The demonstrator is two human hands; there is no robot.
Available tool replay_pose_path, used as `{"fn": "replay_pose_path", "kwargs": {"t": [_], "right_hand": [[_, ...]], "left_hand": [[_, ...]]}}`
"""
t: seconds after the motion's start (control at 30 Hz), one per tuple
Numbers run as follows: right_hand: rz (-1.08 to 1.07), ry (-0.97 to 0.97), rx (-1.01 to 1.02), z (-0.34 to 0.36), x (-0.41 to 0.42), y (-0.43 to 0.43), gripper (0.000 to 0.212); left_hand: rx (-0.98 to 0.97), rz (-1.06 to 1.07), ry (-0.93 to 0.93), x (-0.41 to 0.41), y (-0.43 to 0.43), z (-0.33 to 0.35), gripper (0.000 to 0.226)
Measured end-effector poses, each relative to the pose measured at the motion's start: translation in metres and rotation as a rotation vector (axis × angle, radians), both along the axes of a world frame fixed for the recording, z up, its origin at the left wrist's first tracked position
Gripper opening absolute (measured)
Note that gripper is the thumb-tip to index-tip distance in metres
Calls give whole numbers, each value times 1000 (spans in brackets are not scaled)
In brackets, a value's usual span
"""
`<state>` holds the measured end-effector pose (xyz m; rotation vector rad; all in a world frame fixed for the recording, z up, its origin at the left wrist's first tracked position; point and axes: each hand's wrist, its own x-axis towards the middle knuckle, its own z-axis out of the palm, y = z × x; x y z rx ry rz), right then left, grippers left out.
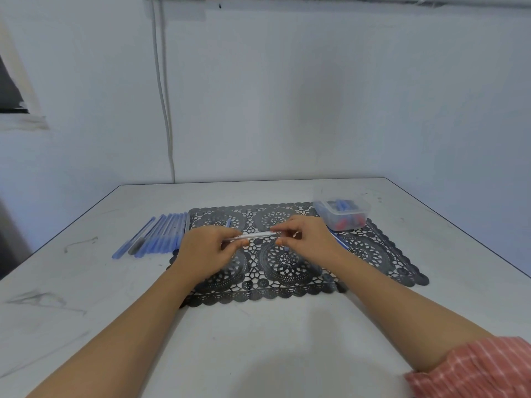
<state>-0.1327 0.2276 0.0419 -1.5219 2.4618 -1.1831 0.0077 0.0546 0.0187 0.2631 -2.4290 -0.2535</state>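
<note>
Two forearms (138,326) stretch forward over the table (258,346) and converge above the black lace mat (373,254). The left hand (207,248) curls round one end of a clear pen (257,235); the right hand (307,237) pinches the other end, above the mat.

Clear pen (256,235) between both hands (208,249) (309,239)

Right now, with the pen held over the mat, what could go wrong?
1. The pen is pinched only near its ends by the left grip and right grip; a slip could drop it onto the lace mat.
2. The row of pens lies beside the left grip; a sideways sweep might roll them.
</note>
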Motion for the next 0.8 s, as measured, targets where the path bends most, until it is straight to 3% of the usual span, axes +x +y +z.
{"fn": "replay_pose_path", "kwargs": {"t": [0.1, 0.23, 0.43, 0.6, 0.8], "right_hand": [[-57, 29, 71, -3, -4, 0, 30], [-73, 82, 256, -7, -7, 1, 31], [-46, 127, 335, -7, -5, 0, 23], [-72, 61, 277, -5, -4, 1, 15], [-110, -150, 23, -1, -2, 1, 16]], "left_hand": [[1, 13, 21, -1, -1, -1, 55], [-11, 13, 24, -1, -1, -2, 57], [5, 16, 9, -1, -1, -1, 59], [11, 12, 15, 0, -1, -2, 59], [16, 37, -9, 0, -2, -1, 42]]}}
